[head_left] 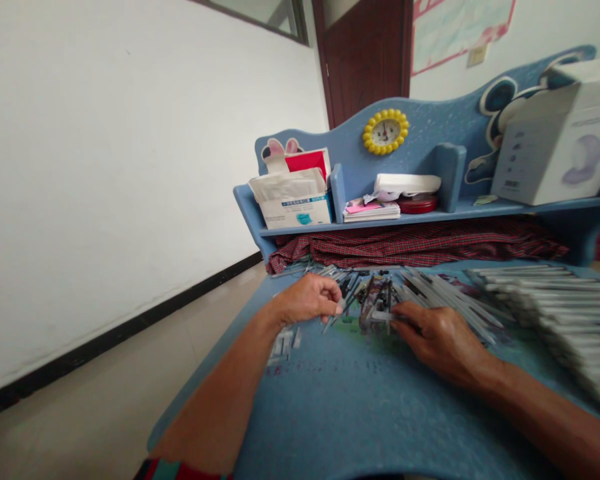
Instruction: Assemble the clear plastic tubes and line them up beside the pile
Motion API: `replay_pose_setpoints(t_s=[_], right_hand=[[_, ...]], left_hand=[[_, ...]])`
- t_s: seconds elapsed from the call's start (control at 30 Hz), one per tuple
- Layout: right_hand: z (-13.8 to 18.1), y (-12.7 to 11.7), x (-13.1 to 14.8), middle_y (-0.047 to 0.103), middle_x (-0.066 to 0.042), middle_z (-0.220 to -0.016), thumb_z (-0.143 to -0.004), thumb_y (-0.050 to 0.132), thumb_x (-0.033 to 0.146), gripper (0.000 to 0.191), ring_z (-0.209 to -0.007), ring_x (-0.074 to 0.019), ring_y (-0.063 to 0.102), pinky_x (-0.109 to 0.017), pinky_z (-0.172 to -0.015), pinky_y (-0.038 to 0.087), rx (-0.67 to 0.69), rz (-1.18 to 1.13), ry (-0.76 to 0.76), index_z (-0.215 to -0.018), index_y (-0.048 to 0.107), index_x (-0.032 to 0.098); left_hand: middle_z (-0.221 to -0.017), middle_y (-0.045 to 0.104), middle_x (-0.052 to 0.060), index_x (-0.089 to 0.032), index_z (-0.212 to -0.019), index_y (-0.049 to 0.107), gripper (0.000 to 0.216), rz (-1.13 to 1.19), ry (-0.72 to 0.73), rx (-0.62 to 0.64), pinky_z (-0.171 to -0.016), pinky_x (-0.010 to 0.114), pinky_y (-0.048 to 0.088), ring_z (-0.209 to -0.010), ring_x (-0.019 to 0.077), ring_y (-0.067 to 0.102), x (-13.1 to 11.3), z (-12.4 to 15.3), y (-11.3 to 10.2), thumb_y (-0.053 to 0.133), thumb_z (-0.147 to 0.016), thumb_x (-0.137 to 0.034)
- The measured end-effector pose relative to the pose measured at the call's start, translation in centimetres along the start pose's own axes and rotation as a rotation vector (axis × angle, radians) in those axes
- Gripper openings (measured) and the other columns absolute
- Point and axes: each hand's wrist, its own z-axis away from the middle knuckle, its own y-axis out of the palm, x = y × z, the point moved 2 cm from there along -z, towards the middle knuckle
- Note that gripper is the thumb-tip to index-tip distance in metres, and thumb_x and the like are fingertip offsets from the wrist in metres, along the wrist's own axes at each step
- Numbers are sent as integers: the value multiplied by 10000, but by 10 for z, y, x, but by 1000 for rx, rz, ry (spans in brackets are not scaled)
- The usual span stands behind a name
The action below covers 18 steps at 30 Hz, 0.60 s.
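Note:
My left hand (307, 299) is closed in a pinch above the blue desk, with a small whitish bit at its fingertips that is too blurred to name. Facing it, my right hand (437, 333) pinches a short clear plastic piece (381, 316), which points left. Between and behind the hands lies a loose spread of dark thin pen parts (351, 288). Long clear pen tubes (447, 303) fan out just beyond my right hand. A few short clear pieces (284, 345) lie on the desk below my left wrist.
A large stack of pale pens or tubes (560, 307) covers the desk's right side. Folded red plaid cloth (410, 245) lies under the shelf. The blue shelf (353, 230) bears a mask box (300, 208), notepads (371, 212) and a white carton (555, 140).

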Motion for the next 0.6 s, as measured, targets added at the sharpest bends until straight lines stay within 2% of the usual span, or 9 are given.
replay_pose_setpoints(t_s=[0.07, 0.23, 0.43, 0.6], right_hand=[[0, 1, 0, 652, -27, -608, -854, 442, 286, 211, -535, -185, 624, -278, -514, 385, -10, -14, -5, -920, 625, 203], [2, 1, 0, 644, -11, -592, -850, 459, 283, 196, -505, -159, 611, -255, -496, 380, -39, -67, -25, -916, 625, 202], [1, -1, 4, 643, -15, -582, -856, 454, 273, 204, -497, -161, 613, -252, -483, 372, -58, -18, -65, -933, 623, 190], [0, -1, 4, 646, -23, -575, -853, 456, 274, 201, -506, -181, 624, -264, -483, 367, -88, 57, -54, -914, 628, 189]], left_hand=[[-521, 559, -35, -124, -727, 572, 171, 182, 36, -43, -419, 164, 340, -436, 71, 511, -2, -1, 5, 668, -631, -228], [-710, 664, 43, -111, -970, 593, 328, 501, 131, -101, -369, 148, 308, -407, 45, 511, -6, -5, 18, 666, -672, -228], [-715, 684, 53, -121, -814, 557, 182, 643, 193, -168, -338, 143, 292, -372, 48, 505, -15, -4, 29, 658, -691, -210], [-740, 689, 50, -132, -765, 513, 187, 698, 230, -175, -349, 142, 321, -386, 55, 523, -19, -3, 33, 669, -688, -203]])
